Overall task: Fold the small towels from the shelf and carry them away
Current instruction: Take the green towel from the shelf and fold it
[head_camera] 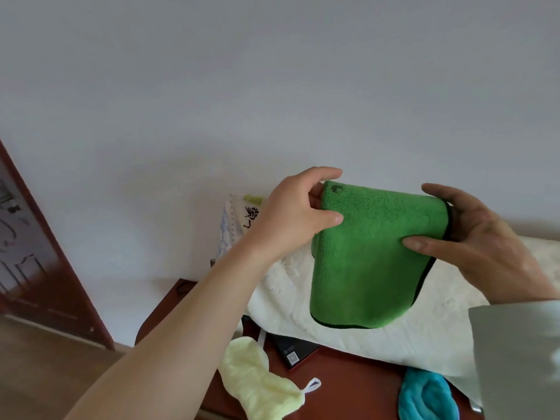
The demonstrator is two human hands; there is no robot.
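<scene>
- Green towel (372, 253) is up in the air, held between both hands in front of the wall (272, 86). It is off every surface.
- It hangs flat with its face toward the camera. Dark edging shows along the bottom and right edges. It looks doubled over at the top, but the layer count can't be confirmed.
- Left hand (297, 213) is on the top-left corner. The thumb presses the near face and the fingers curl over the top edge, so the corner is pinched. The forearm is bare.
- Right hand (478, 237) is on the right edge. The thumb lies on the near face and the fingers wrap behind, pinching the edge. A pale sleeve (515, 353) covers that wrist.
- Directly below the green towel, a white textured cloth (394, 338) is spread over the red-brown wooden top (348, 386).
- Yellow towel (257, 386) lies crumpled at the near-left edge of the wooden top, its hanging loop pointing right.
- Blue towel (427, 398) is bunched at the near right, just beside the white cloth's edge.
- A dark box (295, 348) with a QR label is partly tucked under the white cloth, between the yellow towel and the cloth.
- A printed white fabric (239, 219) stands against the wall behind the left hand.
- A brown door (45, 268) is at far left.
</scene>
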